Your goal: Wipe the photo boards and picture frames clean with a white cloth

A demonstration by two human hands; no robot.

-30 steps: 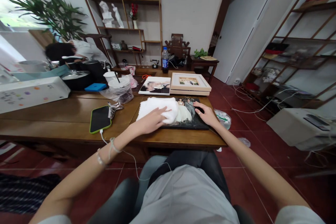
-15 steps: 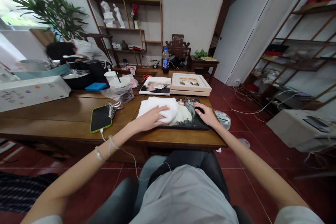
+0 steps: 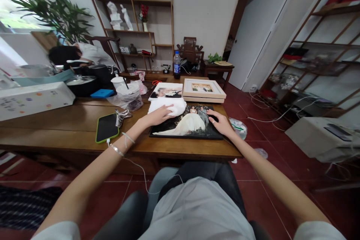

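Note:
A white towel [image 3: 178,107] lies bunched over the far left part of a dark-edged wedding photo panel [image 3: 191,125]. My left hand [image 3: 159,115] presses on the towel and grips it, fingertips partly sunk in its folds. At the panel's right side, my right hand [image 3: 221,123] rests with fingers apart on the picture, holding nothing. The panel lies flat near the table's front edge and shows a couple, one in a long white dress. Part of its upper left is hidden under the towel.
Behind the panel lie a white photo board [image 3: 165,90] and a pale picture frame [image 3: 204,89]. A charging phone [image 3: 107,127], a bagged cup [image 3: 128,93] and a long white box [image 3: 36,99] are to the left. A bottle [image 3: 177,65] stands at the back.
My left hand has slid the towel away from me, toward the panel's far left edge, uncovering the panel's lower left part. The right hand stays where it was.

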